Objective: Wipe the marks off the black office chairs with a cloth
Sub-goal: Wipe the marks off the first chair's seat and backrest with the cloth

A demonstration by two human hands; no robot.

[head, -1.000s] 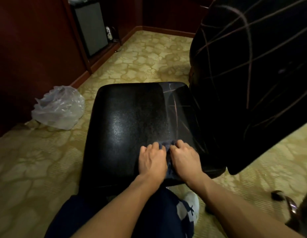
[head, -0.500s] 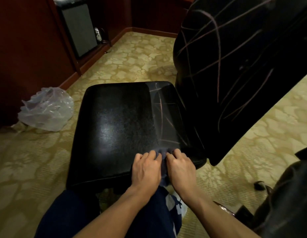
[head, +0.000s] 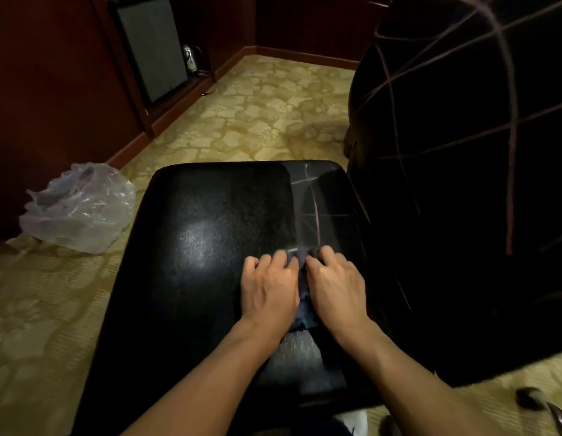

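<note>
Left hand (head: 271,286): knuckles up, fingers curled onto the cloth (head: 300,258).
Right hand (head: 335,283): likewise, just beside it.
Cloth: bunched between both hands on the seat (head: 204,240).
Marks (head: 316,215): right strip, backrest (head: 468,171).

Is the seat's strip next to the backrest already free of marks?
No: pinkish lines still cross the seat beside the backrest, just ahead of the cloth under the left hand and right hand.

Dark cloth (head: 300,258) lies bunched on the glossy black chair seat (head: 207,234), beside pale scribbled marks (head: 315,212); the backrest (head: 462,152) is streaked too
</note>
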